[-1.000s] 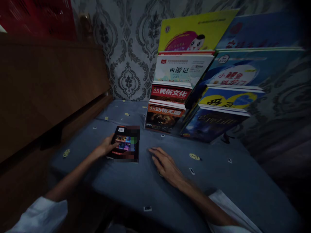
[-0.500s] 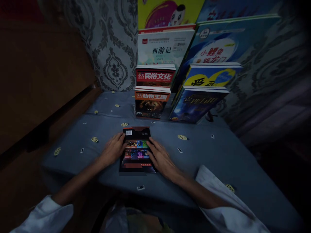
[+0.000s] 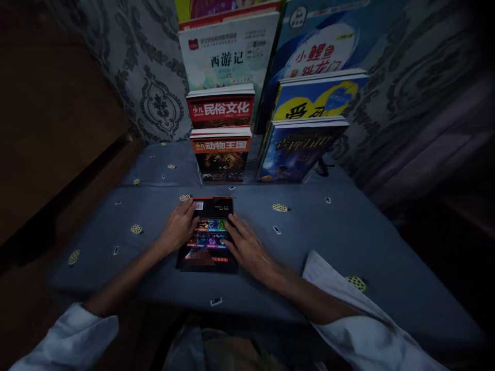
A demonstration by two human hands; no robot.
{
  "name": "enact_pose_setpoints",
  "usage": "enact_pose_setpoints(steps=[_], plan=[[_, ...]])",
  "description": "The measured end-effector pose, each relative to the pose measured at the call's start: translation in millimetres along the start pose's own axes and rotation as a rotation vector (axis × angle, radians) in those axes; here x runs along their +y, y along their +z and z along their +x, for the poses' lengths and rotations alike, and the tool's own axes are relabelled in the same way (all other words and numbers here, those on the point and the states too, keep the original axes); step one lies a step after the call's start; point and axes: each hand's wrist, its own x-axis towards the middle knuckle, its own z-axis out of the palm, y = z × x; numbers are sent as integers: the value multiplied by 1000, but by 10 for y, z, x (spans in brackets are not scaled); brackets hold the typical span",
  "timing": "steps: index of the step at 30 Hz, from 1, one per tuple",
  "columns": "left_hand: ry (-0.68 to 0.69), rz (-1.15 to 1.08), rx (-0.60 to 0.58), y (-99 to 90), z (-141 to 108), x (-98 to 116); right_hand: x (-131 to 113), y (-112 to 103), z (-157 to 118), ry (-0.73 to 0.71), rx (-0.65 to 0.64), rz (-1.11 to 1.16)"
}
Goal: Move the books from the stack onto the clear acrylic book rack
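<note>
A dark book with rows of small colourful pictures and a barcode lies flat on the blue patterned cloth near the table's front edge. My left hand rests on its left edge, fingers stretched out over the cover. On the right edge lies my right hand, its fingers spread and their tips on the cover. Neither hand grips the book; both touch it from above.
Behind the book stands a rack of upright books: an orange-topped one with a lion, a red one, a white one, and a dark blue one. A brown wooden panel rises at the left.
The view has shifted, so the rack and book appear further left and the rack higher. Both hands remain on the book, with little change in their pose.
</note>
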Motion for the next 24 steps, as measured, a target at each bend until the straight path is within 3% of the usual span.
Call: enact_pose_setpoints(steps=[10,17,24], plan=[[237,-110,-69,100,345,253,-16,-35,12,0,-23,-6],[393,-133,-219,110,630,454,-20,-28,22,-12,-15,-23],[458,-213,-230,121,633,321,20,-15,-10,-41,27,-61]])
